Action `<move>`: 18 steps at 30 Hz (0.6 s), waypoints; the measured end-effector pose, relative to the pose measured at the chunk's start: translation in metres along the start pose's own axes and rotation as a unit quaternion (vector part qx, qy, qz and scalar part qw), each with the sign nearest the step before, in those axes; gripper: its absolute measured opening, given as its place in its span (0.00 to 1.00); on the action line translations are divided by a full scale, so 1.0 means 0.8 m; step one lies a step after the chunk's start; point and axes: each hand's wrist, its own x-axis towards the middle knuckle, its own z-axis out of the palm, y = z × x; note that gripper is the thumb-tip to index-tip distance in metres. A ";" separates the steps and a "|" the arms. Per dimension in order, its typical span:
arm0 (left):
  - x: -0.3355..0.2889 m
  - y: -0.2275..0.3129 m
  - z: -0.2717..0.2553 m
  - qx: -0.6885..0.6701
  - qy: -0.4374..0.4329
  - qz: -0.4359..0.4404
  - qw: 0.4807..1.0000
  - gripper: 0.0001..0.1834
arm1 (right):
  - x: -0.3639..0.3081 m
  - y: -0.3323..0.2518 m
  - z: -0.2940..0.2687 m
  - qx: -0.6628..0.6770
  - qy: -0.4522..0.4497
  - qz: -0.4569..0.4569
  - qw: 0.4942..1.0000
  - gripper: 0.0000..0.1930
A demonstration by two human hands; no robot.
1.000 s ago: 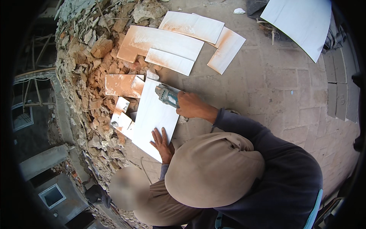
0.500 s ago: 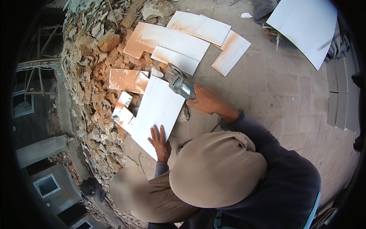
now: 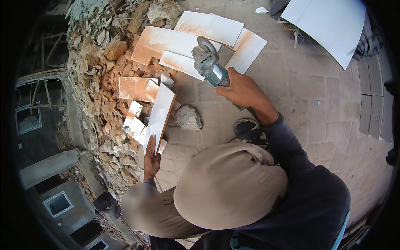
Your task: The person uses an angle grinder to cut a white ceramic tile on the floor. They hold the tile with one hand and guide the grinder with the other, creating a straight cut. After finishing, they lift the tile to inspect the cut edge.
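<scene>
1. The right hand has its fingers curled snugly around the body of a teal grinder, held up off the floor.
2. The grinder's round disc points away from the person; from where I stand it overlaps the far tiles, and I can't tell how high above them it is.
3. The left hand is at the near end of a long white tile, fingers fairly straight and close together against its white face; I can't tell whether the thumb closes on it.
4. That tile sits left of the grinder, well apart from it, apparently tipped, with a brown strip showing down its right side.
5. Just right of the tile lies a rough grey stone.
6. To its left are an orange-dusted tile and small white offcuts, beside the rubble.
7. Beyond, several white tiles overlap, some stained orange.
8. A large white panel lies far right.
</scene>
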 end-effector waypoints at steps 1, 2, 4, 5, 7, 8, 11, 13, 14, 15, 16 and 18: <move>0.001 -0.002 -0.007 -0.009 -0.006 0.006 1.000 0.51 | -0.001 0.000 0.000 0.005 -0.002 0.000 1.000 0.31; 0.003 -0.005 -0.014 -0.026 -0.011 0.000 1.000 0.49 | -0.001 0.000 0.000 0.003 -0.004 0.001 1.000 0.32; 0.005 -0.010 -0.025 -0.024 -0.020 -0.002 1.000 0.45 | 0.000 0.000 0.001 -0.003 -0.008 0.001 1.000 0.34; 0.005 -0.012 -0.030 -0.028 -0.021 0.006 0.999 0.44 | -0.001 0.000 0.001 0.000 -0.011 0.002 1.000 0.34; 0.006 -0.016 -0.036 -0.040 -0.027 -0.011 0.999 0.44 | -0.001 -0.001 0.002 0.006 -0.016 0.005 1.000 0.35; 0.006 -0.017 -0.038 -0.046 -0.024 -0.004 0.999 0.45 | -0.001 -0.001 0.002 0.005 -0.016 0.004 1.000 0.35; 0.007 -0.019 -0.039 -0.036 -0.024 -0.003 0.999 0.45 | -0.001 -0.003 0.004 0.002 -0.013 0.001 1.000 0.36; 0.007 -0.019 -0.038 -0.036 -0.025 -0.018 0.999 0.45 | -0.002 -0.004 0.006 0.004 -0.010 0.001 1.000 0.37; 0.007 -0.019 -0.037 -0.036 -0.024 -0.019 0.999 0.45 | -0.001 -0.004 0.007 0.002 -0.012 0.002 1.000 0.37; 0.007 -0.019 -0.036 -0.040 -0.023 -0.018 0.999 0.45 | 0.000 -0.003 0.007 -0.001 -0.014 0.003 1.000 0.37; 0.006 -0.018 -0.036 -0.045 -0.023 -0.017 0.999 0.45 | 0.000 -0.003 0.008 -0.004 -0.016 0.007 1.000 0.37; 0.006 -0.018 -0.034 -0.047 -0.022 -0.013 0.999 0.45 | 0.001 -0.002 0.010 -0.008 -0.018 0.008 1.000 0.37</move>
